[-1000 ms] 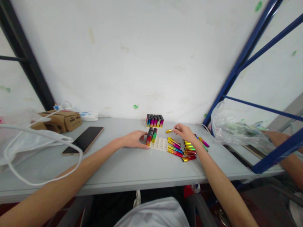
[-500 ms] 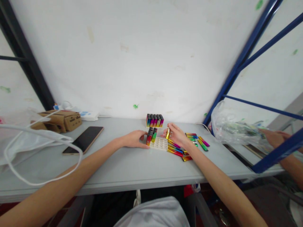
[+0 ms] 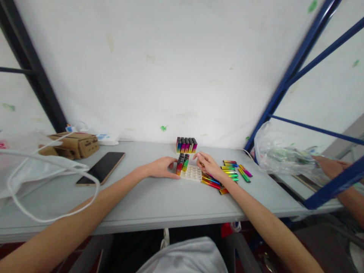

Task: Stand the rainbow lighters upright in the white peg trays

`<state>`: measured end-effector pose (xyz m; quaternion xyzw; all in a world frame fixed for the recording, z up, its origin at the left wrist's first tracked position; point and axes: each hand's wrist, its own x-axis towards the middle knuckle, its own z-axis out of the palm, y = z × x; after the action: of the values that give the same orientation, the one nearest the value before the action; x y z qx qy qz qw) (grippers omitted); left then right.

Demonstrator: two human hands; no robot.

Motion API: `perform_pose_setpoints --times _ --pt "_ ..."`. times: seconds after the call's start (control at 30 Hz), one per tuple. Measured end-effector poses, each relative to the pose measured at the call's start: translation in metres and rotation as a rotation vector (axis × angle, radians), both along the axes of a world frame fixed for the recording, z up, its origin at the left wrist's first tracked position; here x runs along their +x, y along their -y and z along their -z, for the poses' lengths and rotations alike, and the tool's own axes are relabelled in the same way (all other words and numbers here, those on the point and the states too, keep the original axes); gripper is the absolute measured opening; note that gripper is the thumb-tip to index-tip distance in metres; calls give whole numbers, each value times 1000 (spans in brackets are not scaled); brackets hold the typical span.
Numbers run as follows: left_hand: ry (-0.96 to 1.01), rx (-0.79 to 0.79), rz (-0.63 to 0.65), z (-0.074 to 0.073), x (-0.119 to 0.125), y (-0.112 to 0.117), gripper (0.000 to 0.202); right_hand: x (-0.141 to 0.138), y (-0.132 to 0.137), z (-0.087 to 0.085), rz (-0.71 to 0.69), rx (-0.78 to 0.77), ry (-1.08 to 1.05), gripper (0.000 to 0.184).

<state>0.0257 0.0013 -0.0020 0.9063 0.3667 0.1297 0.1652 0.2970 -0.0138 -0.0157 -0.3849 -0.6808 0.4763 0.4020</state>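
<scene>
A white tray point(image 3: 193, 173) with rows of holes lies on the grey table point(image 3: 159, 201). A few rainbow-coloured lighters point(image 3: 182, 162) stand upright in its left end. My left hand point(image 3: 161, 167) rests on the table with its fingers curled against the tray's left edge, the thumb by the standing lighters. My right hand point(image 3: 207, 163) hovers low over the tray's far side, fingers pinched downward on a gold lighter that they mostly hide. Several loose lighters point(image 3: 231, 170) lie flat to the right of the tray.
A full block of upright lighters point(image 3: 185, 145) stands by the wall. At left lie a phone point(image 3: 101, 168), a cardboard box point(image 3: 74, 145) and a white bag with a cord point(image 3: 34, 170). A plastic bag point(image 3: 280, 153), blue frame bars point(image 3: 332, 184) and another person's hand point(image 3: 331, 167) are at right.
My right hand picked a gold lighter from the table, carried it left and lowered it over the tray. My left hand stayed where it was.
</scene>
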Motion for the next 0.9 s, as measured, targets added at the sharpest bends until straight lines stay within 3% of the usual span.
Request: perform_pose_setpoints --times 0.3,0.4,0.57,0.7,0.9 --pt "-1 -3 8 0 0 0 66 -4 -6 8 325 320 248 42" --pt "7 -3 12 1 0 -1 66 -3 -8 10 366 361 284 36" --pt "3 -4 9 0 0 -1 67 -3 -5 8 345 402 319 39" --pt "4 -4 6 -1 0 0 68 -7 4 0 242 444 357 40" --pt "-14 3 3 -1 1 1 68 -12 11 -6 128 682 490 44"
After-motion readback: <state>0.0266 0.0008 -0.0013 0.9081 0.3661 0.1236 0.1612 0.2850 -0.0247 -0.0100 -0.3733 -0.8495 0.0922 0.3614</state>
